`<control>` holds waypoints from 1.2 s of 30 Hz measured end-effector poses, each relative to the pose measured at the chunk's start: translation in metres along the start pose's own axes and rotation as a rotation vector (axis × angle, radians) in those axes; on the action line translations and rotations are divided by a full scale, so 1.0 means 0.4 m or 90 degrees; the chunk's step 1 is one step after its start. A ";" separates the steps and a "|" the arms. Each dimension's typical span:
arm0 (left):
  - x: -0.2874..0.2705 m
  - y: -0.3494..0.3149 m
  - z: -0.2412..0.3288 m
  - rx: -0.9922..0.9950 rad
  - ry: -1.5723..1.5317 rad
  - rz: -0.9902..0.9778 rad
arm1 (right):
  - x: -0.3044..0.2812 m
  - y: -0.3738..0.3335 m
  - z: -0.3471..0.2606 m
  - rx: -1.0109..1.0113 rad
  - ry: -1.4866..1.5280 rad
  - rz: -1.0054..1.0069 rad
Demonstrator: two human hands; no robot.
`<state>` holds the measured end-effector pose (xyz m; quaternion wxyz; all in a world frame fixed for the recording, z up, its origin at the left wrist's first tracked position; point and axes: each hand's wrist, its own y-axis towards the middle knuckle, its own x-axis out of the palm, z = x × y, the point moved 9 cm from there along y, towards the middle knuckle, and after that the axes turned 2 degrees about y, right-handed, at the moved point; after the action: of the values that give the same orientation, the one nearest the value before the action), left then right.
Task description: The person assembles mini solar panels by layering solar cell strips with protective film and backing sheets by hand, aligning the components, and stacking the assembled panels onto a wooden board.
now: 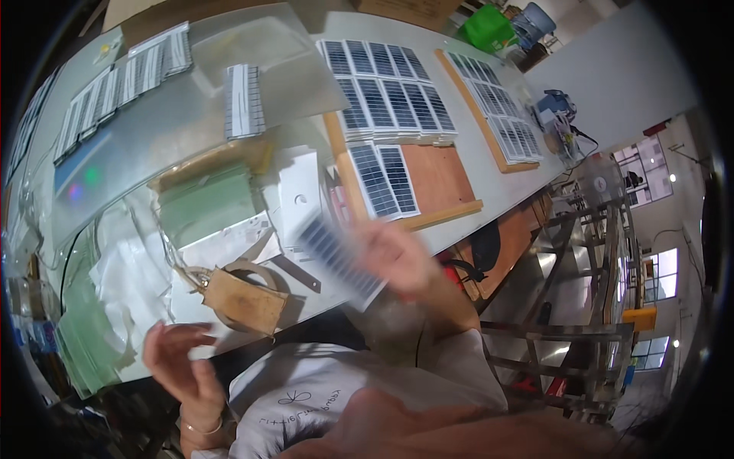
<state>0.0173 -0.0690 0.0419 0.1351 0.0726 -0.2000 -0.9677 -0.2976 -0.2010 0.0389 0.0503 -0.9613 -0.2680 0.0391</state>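
Blue solar strip (336, 258) in right hand (397, 256) grip above table edge (459, 229); left hand (180, 359) released.

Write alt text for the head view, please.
The right hand, motion-blurred, holds a small blue solar cell strip over a cluttered grey worktable; the left hand rests at its near edge. More solar cells lie on wooden boards behind.

Assembly workshop, long workbench (489, 164) (grey), rows of small solar cells (390, 88) on wooden trays, metal racks (589, 252) beside
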 end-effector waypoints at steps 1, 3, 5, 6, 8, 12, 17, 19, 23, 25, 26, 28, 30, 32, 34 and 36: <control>-0.047 0.000 -0.009 0.009 0.160 0.043 | -0.128 0.000 0.000 -0.082 -0.050 0.212; -0.066 0.051 0.022 0.072 0.590 0.016 | -0.331 0.012 0.036 -0.130 -0.113 0.352; -0.052 0.069 -0.019 0.030 0.741 -0.050 | -0.420 0.030 0.065 -0.121 -0.129 0.398; -0.055 0.066 -0.063 -0.008 0.749 -0.102 | -0.444 0.046 0.085 -0.065 -0.194 0.409; -0.060 0.063 -0.075 0.010 0.744 -0.096 | -0.456 0.064 0.118 -0.011 -0.275 0.407; -0.094 0.052 -0.074 0.003 0.743 -0.068 | -0.434 0.072 0.098 0.032 -0.505 0.440; -0.132 0.035 -0.058 0.004 0.728 -0.032 | -0.416 0.123 0.096 -0.073 -0.500 0.372; -0.150 0.027 -0.080 -0.058 0.702 -0.022 | -0.420 0.139 0.118 0.007 -0.422 0.369; -0.141 0.051 -0.050 0.018 0.641 -0.014 | -0.490 0.116 0.156 -0.014 -0.477 0.323; -0.159 0.040 -0.035 0.041 0.628 0.007 | -0.416 0.135 0.069 -0.056 -0.586 0.286; -0.169 0.039 -0.020 0.070 0.634 0.027 | -0.393 0.118 0.012 -0.110 -0.671 0.378; -0.185 0.059 -0.008 0.073 0.664 0.041 | -0.282 0.096 -0.110 -0.154 -0.683 0.537; -0.184 0.084 0.013 0.082 0.704 0.025 | -0.065 0.148 -0.205 -0.214 -0.593 0.376; -0.156 0.109 0.003 0.030 0.708 -0.017 | 0.172 0.229 -0.218 -0.263 -0.565 0.073; -0.145 0.128 -0.039 0.018 0.717 -0.023 | 0.356 0.297 -0.199 -0.415 -0.607 -0.125; -0.150 0.150 -0.086 -0.050 0.755 -0.003 | 0.420 0.364 -0.167 -0.477 -0.688 -0.146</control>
<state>0.0950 -0.1173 0.0402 0.2239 0.5960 -0.0540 -0.7692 -0.0728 -0.2428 0.0798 -0.4245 -0.7246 -0.3515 0.4139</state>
